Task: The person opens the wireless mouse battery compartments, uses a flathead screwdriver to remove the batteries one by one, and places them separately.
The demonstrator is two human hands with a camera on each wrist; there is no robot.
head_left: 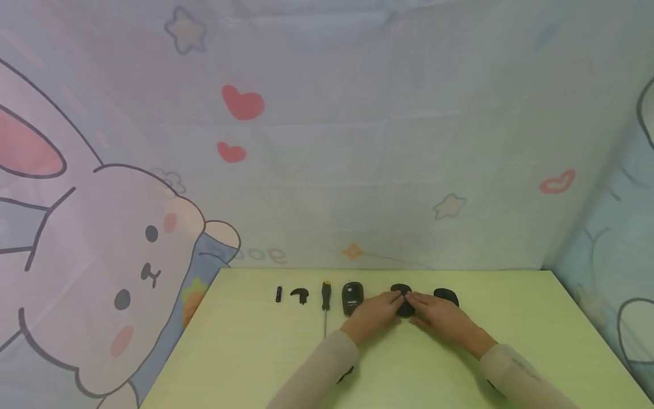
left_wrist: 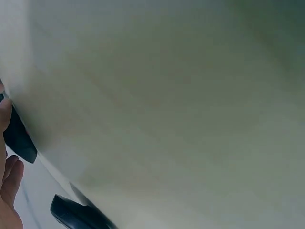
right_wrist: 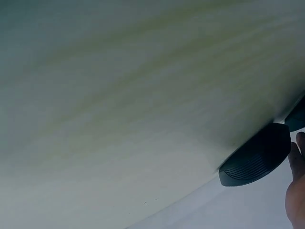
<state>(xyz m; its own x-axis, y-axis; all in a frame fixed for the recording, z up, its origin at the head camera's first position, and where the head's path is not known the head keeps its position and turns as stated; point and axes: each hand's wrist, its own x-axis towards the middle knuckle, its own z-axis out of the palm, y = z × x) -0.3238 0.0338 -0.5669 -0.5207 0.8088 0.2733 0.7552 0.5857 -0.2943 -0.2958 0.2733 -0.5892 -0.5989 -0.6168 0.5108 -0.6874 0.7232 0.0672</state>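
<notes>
Both hands are at a black mouse-shaped piece (head_left: 405,308) on the table. The fingertips of my left hand (head_left: 375,312) touch its left and upper side; my right hand (head_left: 443,318) reaches in from the right, its fingertips on the piece too. The fingers look mostly straight, and the thumbs lie toward the near edge. In the left wrist view the piece (left_wrist: 20,140) shows at the left edge, with a fingertip against it. Right of the right hand lies a rounded black shell (right_wrist: 257,160) with ridges on one end.
A black computer mouse (head_left: 352,298) lies left of the hands. Farther left are a screwdriver (head_left: 326,298) with a black handle, a small curved black part (head_left: 301,295) and a small battery (head_left: 279,294). A printed cloth (head_left: 327,170) hangs behind the table (head_left: 245,341).
</notes>
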